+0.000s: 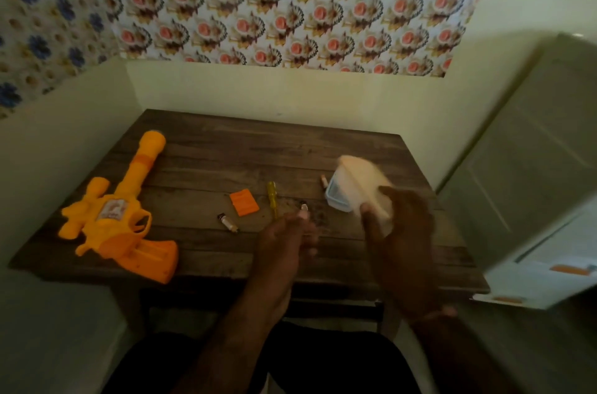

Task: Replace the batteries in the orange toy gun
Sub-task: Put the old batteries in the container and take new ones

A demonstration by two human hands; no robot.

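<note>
Holding item one, a small battery (304,210), pinched at the fingertips of my left hand (286,240); only its pale tip shows above the blurred fingers, the rest hidden. Item two: a cream lid (361,188), tilted and smeared by motion, gripped along its near edge by my right hand (399,219), thumb on the near face; it covers most of a white container (337,198), of which only the left wall and a corner are seen, contents not visible. Item three: a battery (323,182) lying just left of that container, far end unclear. Item four: a battery (227,222) lying near centre, label unreadable. Item five: an orange battery cover (244,202), flat, just beside a yellow screwdriver (272,198) whose tip is lost behind my left fingers. Item six: the orange toy gun (124,209), lying on its side at the left of the wooden table (258,148), barrel pointing far, grip near, well apart from both hands. At the right, a pale cabinet (533,187), cut off by the frame. Patterned wallpaper (290,3) covers the far wall.
</note>
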